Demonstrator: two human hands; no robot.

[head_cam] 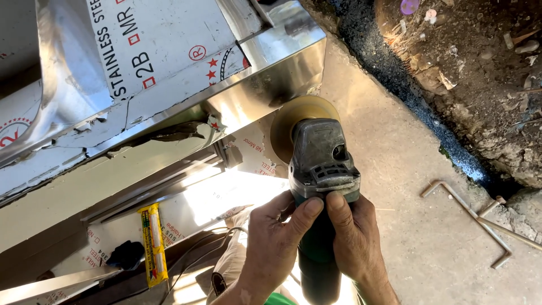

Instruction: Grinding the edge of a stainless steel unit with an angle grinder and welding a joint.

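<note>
Head view: angle grinder [319,169] upright in frame, disc [293,116] toward steel.

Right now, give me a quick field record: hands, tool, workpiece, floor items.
left hand: wrapped around the grinder body
right hand: gripping the same body from the other side
tool: green angle grinder, yellowish disc by the steel edge
workpiece: stainless steel sheet assembly, protective film partly peeled
floor items: bent metal rods on concrete; yellow packet

Probably an outdoor metalworking site: steel sheet [169,51], angle grinder [319,169], concrete floor [418,226].
</note>
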